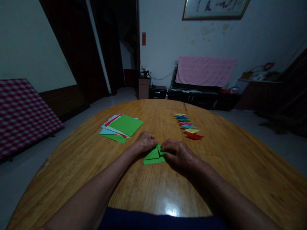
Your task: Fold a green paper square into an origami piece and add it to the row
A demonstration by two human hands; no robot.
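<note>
A green sheet of paper [152,155], folded into a roughly triangular shape with a strip along its near edge, lies on the wooden table in front of me. At its upper left, my left hand [146,141] has its fingers curled and closed at the paper's top corner. My right hand [177,152] pinches a flap on the right side between thumb and fingers, hiding part of that side.
The round wooden table [163,111] carries a loose stack of coloured paper [128,124] at left. Several small folded paper boats [190,131] stand in a row at right. Beyond are a pink cloth [205,71] over a screen-like object and a dark cabinet [192,98].
</note>
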